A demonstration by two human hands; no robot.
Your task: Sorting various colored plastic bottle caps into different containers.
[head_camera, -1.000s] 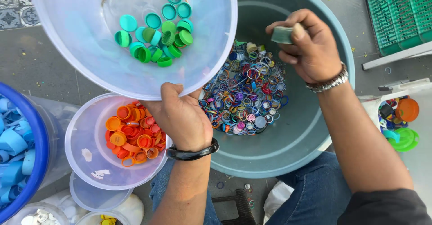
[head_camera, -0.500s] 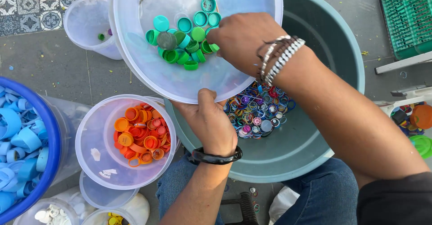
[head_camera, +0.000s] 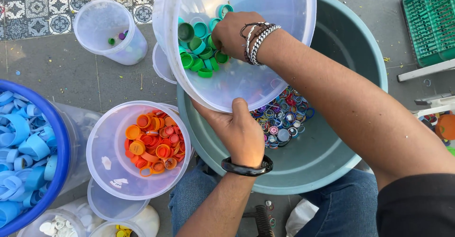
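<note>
At frame centre, the left hand (head_camera: 239, 132) clamps the light, flexible translucent bowl (head_camera: 284, 9) by its rim while the right hand (head_camera: 232, 33), its grip hidden, reaches among slippery green caps (head_camera: 196, 52).

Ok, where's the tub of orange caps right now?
The tub of orange caps sits lower left in the head view, on the floor beside the grey basin, between the blue tub and the left hand.

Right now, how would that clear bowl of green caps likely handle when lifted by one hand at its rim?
The clear plastic bowl looks thin-walled, so it probably flexes. Holding only a few green caps, it is likely light. Tilted in the left hand, the caps could slide and shift its balance.
</note>
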